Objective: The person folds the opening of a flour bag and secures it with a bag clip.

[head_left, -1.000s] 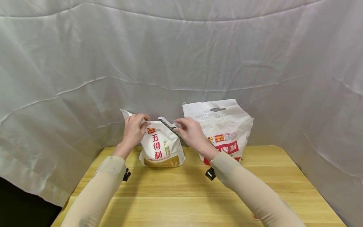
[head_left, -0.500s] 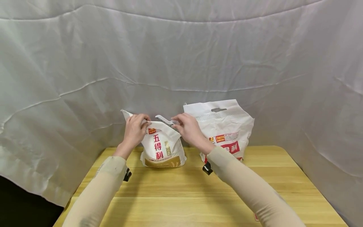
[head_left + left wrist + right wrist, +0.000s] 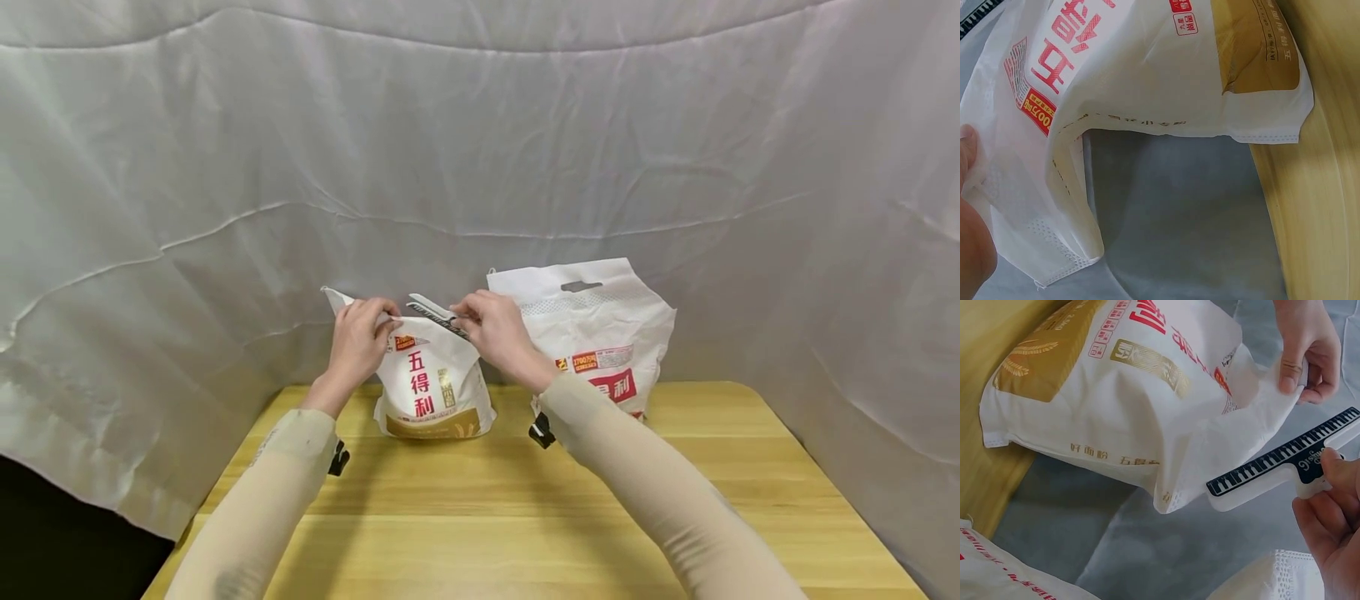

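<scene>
A white flour bag (image 3: 431,379) with red lettering and a gold band stands upright at the back of the table. My left hand (image 3: 358,340) pinches its folded top edge between thumb and fingers. With thumb and fingers my right hand (image 3: 498,333) pinches the handle of a long plastic clip (image 3: 1282,459), white with a black piano-key bar. In the head view, the clip slants over the right part of the bag's top, and its two bars show slightly apart at the far end. The right wrist view has the clip's tip overlapping the bag's top corner.
A second white flour bag (image 3: 600,333) with a cut-out handle stands to the right, partly behind my right forearm. A grey cloth (image 3: 480,150) hangs behind the wooden table (image 3: 465,533).
My right hand has moved slightly left and up with the clip, whose far end now shows two separate bars. The left hand keeps its grip on the bag's top.
</scene>
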{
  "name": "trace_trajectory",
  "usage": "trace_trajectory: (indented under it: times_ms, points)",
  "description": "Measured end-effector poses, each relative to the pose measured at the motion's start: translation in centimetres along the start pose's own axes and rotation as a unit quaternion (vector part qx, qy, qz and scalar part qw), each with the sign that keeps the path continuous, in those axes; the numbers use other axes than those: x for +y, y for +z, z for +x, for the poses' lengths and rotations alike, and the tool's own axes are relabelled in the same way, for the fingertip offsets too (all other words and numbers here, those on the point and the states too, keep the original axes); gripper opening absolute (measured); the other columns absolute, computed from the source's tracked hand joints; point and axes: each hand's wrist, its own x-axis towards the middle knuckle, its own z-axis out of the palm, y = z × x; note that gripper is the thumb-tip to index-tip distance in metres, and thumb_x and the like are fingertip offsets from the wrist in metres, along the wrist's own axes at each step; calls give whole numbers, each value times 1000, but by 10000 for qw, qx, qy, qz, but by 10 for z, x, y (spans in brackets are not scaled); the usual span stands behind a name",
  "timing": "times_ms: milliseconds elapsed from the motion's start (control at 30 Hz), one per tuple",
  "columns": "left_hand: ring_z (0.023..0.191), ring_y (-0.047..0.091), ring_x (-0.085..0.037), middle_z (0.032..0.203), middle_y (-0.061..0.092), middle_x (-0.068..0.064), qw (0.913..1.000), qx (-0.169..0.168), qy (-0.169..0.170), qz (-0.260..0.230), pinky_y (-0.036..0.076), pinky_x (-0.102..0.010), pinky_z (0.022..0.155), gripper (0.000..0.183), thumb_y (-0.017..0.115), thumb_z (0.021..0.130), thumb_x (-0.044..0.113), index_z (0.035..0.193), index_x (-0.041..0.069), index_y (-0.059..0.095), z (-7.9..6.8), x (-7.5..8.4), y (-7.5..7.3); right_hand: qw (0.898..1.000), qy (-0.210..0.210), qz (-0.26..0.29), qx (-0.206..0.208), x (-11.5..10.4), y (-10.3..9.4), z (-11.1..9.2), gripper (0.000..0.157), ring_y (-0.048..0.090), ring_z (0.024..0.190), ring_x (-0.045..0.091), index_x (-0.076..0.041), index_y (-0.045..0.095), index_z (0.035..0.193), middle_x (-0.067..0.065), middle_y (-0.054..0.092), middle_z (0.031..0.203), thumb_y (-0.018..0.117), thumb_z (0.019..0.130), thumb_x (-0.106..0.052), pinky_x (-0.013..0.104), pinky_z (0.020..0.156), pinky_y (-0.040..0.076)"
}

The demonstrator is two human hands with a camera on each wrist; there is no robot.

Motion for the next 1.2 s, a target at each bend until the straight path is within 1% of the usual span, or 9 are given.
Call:
trace_trajectory:
  times_ms: [100, 233, 467, 600, 767, 967, 1200]
  points:
    - [102, 59, -33, 105, 73, -10, 10000, -5, -10, 0, 36, -54, 109, 10, 74, 95, 7, 102, 9, 67, 1, 1, -1, 10000, -21, -51, 41, 2, 3, 2, 9, 73, 81, 23, -2, 78, 96, 11, 76, 93, 80, 87, -1, 29, 76, 60]
    - [103, 60, -33, 105, 73, -10, 10000, -36, -24, -21, 36, -54, 108, 10, 74, 95, 7, 102, 9, 67, 1, 1, -1, 9999, 134, -39, -44, 4, 6, 3, 9, 73, 81, 22, -3, 79, 96, 10, 77, 92, 80, 88, 0, 28, 75, 60]
    - [101, 60, -32, 106, 74, -10, 9998, -122, -133, -80, 36, -53, 107, 11, 74, 95, 10, 104, 9, 67, 2, 1, 0, 9979, 515, -163, -345, 5, 12, 3, 7, 73, 83, 19, -7, 80, 97, 6, 77, 96, 80, 90, -6, 25, 75, 59]
    - [99, 60, -33, 103, 74, -12, 9996, -125, -218, -163, 37, -53, 107, 14, 75, 95, 12, 106, 7, 68, 1, 3, 0, 9961, 640, -283, -534, 7, 15, 2, 7, 72, 84, 18, -8, 81, 98, 4, 76, 96, 78, 92, -7, 26, 75, 58]
    - [98, 61, -35, 101, 74, -14, 9992, -160, -285, -242, 38, -53, 106, 15, 74, 96, 12, 108, 5, 68, 0, 3, 0, 9957, 513, -466, -612, 9, 18, 0, 6, 73, 85, 18, -9, 81, 98, 3, 76, 96, 78, 93, -8, 27, 77, 59]
    - [99, 61, -36, 101, 74, -15, 9994, 18, -97, -322, 39, -53, 103, 12, 71, 98, 9, 108, 4, 68, 0, 1, 1, 9946, 244, -781, -632, 10, 22, 3, 5, 74, 84, 20, -9, 81, 97, 3, 77, 95, 78, 93, -11, 32, 78, 59]
    - [96, 60, -36, 98, 70, -15, 9985, 309, 150, -420, 40, -53, 98, 9, 68, 98, 7, 106, 2, 67, -1, -1, 2, 9919, 244, -932, -824, 9, 25, 10, 6, 75, 88, 20, -10, 81, 99, 3, 78, 99, 77, 94, -10, 34, 83, 59]
